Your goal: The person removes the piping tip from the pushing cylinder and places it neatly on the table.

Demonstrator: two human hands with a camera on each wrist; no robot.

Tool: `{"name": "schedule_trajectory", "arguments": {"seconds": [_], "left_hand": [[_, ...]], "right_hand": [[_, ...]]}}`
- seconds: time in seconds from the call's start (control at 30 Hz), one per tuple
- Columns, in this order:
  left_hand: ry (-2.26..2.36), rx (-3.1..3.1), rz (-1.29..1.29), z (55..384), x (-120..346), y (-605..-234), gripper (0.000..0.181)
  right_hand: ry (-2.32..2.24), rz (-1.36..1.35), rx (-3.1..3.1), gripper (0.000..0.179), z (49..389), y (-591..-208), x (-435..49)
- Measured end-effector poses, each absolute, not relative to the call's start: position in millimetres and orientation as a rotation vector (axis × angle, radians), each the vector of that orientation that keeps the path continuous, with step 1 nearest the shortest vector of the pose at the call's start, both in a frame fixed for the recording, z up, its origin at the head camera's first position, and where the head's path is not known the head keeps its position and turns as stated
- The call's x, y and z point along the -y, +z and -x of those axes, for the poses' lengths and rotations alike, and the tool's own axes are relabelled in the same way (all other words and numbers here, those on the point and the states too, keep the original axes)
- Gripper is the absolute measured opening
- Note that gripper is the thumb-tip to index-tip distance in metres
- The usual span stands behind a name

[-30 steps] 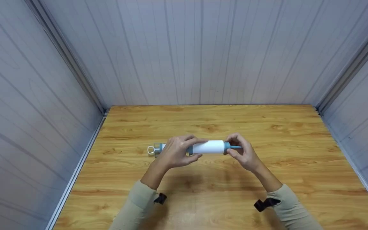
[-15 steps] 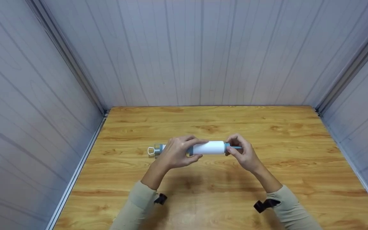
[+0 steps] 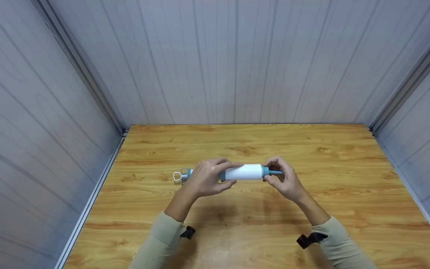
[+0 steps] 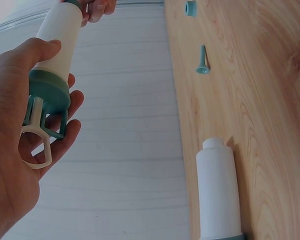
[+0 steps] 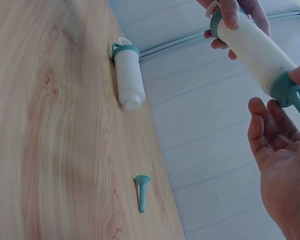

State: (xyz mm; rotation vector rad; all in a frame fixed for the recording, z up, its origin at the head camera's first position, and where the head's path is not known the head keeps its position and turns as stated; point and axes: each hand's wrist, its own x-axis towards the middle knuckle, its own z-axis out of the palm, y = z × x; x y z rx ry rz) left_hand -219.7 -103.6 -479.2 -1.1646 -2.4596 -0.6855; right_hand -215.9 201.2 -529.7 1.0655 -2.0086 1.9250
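Head view: white bottle (image 3: pixel 244 172) held above the worktop (image 3: pixel 245 145), around mid-span, long axis running left-right, about parallel to the far edge. Left hand (image 3: pixel 207 177) grips the body at the teal collar (image 4: pixel 50 90); white loop handle (image 4: pixel 48 150) sits by that palm. Right hand (image 3: pixel 289 185) pinches the teal nozzle cap (image 3: pixel 265 172) at the other end, thumb one side, fingers the other. Key relation: cap on the bottle's axis, nozzle pointing to the right edge, so any twist or pull there is the right hand's, left being the anchor. Cap looks up against the body; can't tell if it's fully seated. Around: second bottle (image 5: pixel 130 77) lies on the worktop, handle end toward the left edge, bare neck toward the right edge. Loose teal nozzle (image 5: pixel 143 192) lies off that neck, flare facing it, tip away. Small teal ring (image 4: pixel 191 8) farther along toward the right edge. Left hand and held bottle cover most of the second bottle from above; loose nozzle and ring don't show in that view either. Nothing visible blocks the cap itself; panelled wall (image 3: pixel 237 63) is well apart, past the far edge.
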Motion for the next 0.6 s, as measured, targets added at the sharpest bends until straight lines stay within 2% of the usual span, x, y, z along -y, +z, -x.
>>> {"name": "schedule_trajectory", "arguments": {"seconds": [0.17,0.43,0.6], "left_hand": [[-0.676,2.462,1.167,219.5,103.1,-478.7,0.049],[-0.676,2.460,1.174,219.7,103.3,-479.0,0.049],[-0.680,2.456,1.177,219.7,103.6,-479.4,0.049]], "right_hand": [[1.927,-1.038,2.025,0.031,215.5,-530.3,-202.0],[1.956,-0.925,2.061,0.019,214.7,-529.7,-200.6],[1.961,-0.932,2.040,0.019,215.0,-529.6,-199.8]]}}
